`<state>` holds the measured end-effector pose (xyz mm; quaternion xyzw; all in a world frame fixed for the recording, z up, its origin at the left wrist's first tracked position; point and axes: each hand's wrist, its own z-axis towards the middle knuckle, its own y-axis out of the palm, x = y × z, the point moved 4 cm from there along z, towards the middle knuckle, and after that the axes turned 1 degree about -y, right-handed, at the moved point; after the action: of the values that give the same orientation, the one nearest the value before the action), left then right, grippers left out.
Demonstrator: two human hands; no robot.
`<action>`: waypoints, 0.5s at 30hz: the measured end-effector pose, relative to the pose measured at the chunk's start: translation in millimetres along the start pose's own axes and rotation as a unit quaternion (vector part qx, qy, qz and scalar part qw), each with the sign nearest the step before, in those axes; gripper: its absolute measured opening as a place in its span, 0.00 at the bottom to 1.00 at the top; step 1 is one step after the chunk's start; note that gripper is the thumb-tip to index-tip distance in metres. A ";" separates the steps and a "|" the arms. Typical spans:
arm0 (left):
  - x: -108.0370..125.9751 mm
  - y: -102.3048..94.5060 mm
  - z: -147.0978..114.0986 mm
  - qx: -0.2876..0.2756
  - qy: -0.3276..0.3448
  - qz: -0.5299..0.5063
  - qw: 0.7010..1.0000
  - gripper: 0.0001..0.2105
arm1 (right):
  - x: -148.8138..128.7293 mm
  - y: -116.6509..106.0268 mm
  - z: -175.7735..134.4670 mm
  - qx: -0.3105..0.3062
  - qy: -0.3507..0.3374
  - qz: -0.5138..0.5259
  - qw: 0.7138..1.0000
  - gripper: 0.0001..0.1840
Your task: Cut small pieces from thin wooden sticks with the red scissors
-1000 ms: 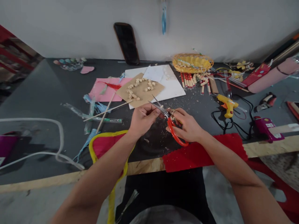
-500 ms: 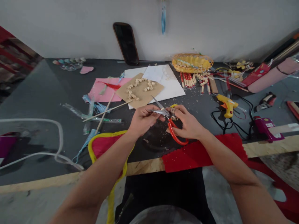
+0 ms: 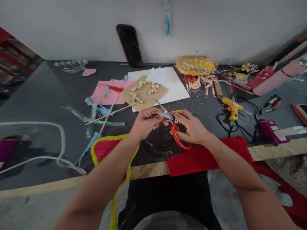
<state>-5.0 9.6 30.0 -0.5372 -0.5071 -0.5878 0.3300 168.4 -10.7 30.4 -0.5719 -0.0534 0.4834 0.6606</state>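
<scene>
Red-handled scissors [image 3: 176, 135] are in my right hand [image 3: 192, 126], their blades parted and pointing up and left. My left hand [image 3: 146, 123] is closed at the blades, pinching something too small to make out. Just beyond my hands lies a square of brown card [image 3: 146, 94] with small cream-coloured pieces [image 3: 136, 97] set on it in a curve. More small pale bits [image 3: 177, 120] lie beside the scissors, partly hidden by my right hand. A thin wooden stick [image 3: 115, 112] rests with one end on the card.
A yellow glue gun [image 3: 232, 108] with a black cord lies right of my hands. A yellow basket [image 3: 196, 65] and red-tipped sticks [image 3: 191, 82] are behind. Red cloth [image 3: 187, 161] lies along the front edge. A phone [image 3: 129, 44] leans on the wall; blue tassels [image 3: 102, 108] lie left.
The scissor blades have shifted slightly left, with my right hand moving a little the same way. My left hand stays in nearly the same place.
</scene>
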 end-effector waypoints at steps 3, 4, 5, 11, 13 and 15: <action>-0.5 -1.1 -0.1 0.002 0.007 0.008 1.000 0.11 | 2.2 -0.4 0.0 -0.012 0.024 0.003 1.000 0.31; -0.7 -1.7 -0.3 0.001 0.006 0.012 1.000 0.11 | 2.9 -0.9 0.2 -0.013 0.028 0.005 1.000 0.32; -0.8 -2.2 -0.4 -0.003 0.003 0.014 1.000 0.11 | 3.2 -1.5 0.5 -0.013 0.028 0.008 0.999 0.33; -0.9 -1.9 -2.3 -0.043 -0.044 -0.016 0.998 0.10 | 3.2 -3.4 2.2 -0.009 -0.001 0.030 0.999 0.37; -0.4 -1.2 -3.1 -0.044 -0.057 -0.028 0.997 0.11 | 3.7 -3.2 2.2 -0.007 -0.008 0.036 0.999 0.38; 0.1 -0.2 -3.9 -0.046 -0.067 -0.035 0.996 0.12 | 3.9 -2.9 2.1 -0.005 -0.015 0.041 0.999 0.39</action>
<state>-6.4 6.0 30.4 -0.5717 -0.5193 -0.5843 0.2493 170.8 -6.2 31.5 -0.5695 -0.0424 0.5186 0.6363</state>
